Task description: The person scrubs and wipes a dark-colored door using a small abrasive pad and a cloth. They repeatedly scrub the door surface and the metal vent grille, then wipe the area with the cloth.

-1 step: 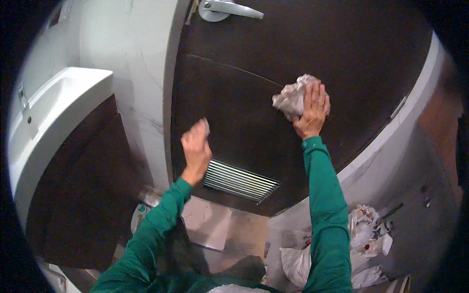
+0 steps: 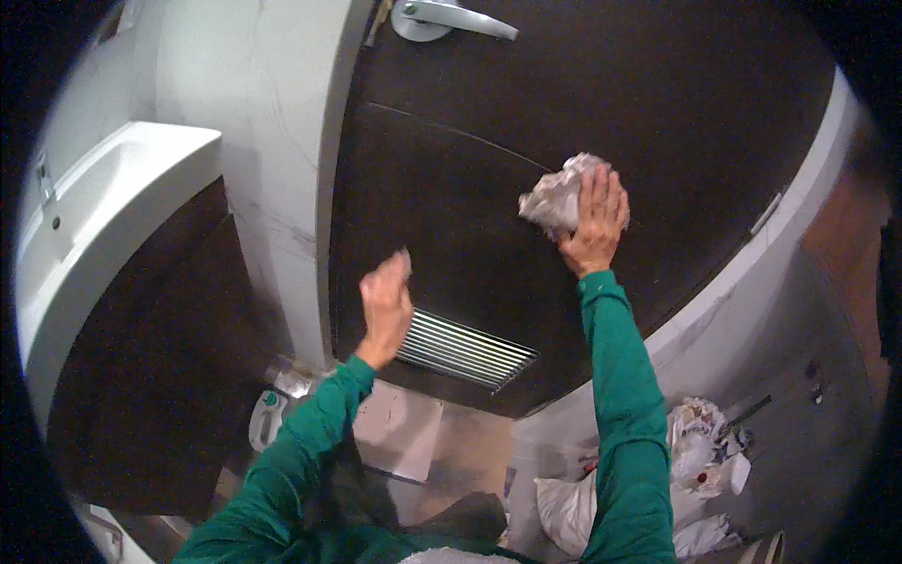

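Note:
A dark brown door fills the middle of the view, with a pale slatted vent low in it. My right hand lies with fingers stretched over a crumpled whitish cloth, pressing it against the door. My left hand is raised before the door, just above and left of the vent. Its fingers are drawn together around something small and greyish at their tips, too blurred to name.
A metal lever handle sticks out at the top. On the left is a white washbasin. Below are a plastic jug with a green cap and flat boards. White bags and litter lie at lower right.
Against the door, my left hand has sunk slightly. My right hand and the cloth have shifted a little down and left. The whole view has moved slightly.

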`<state>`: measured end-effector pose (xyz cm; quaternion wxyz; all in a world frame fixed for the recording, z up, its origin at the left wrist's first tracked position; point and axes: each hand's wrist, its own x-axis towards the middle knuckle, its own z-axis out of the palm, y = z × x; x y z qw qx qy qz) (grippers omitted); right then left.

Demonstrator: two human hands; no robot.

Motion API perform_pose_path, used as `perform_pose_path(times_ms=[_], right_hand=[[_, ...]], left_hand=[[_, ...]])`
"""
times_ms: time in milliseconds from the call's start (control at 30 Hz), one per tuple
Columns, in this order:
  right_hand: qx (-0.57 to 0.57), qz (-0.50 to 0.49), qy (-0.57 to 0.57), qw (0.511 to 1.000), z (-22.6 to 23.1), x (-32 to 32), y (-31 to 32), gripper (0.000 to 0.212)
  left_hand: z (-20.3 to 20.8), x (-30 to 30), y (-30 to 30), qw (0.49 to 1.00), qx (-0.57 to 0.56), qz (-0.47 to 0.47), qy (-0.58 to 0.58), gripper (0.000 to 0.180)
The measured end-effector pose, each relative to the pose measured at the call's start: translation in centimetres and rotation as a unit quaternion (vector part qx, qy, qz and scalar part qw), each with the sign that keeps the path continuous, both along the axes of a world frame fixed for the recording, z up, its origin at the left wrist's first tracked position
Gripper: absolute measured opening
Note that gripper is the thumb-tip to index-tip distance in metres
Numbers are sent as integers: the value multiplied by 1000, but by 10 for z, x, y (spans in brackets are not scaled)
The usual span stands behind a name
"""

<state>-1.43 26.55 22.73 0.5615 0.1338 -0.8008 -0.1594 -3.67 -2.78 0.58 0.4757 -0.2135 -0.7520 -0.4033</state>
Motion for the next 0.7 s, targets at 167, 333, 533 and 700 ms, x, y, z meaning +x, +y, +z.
perform_pose_path(times_ms=[167, 333, 533, 700], right_hand=[[127, 13, -143, 981, -22, -26, -55, 92], [164, 111, -120, 973, 11, -94, -157, 83], [106, 205, -61, 971, 28, -147, -235, 80], [256, 183, -294, 903, -82, -121, -231, 69]], left_hand=[[-55, 23, 32, 968, 19, -183, -170, 30], [-59, 12, 35, 964, 33, -183, -187, 27], [-69, 15, 45, 934, 40, -192, -299, 20], [-62, 16, 48, 912, -25, -224, -344, 19]])
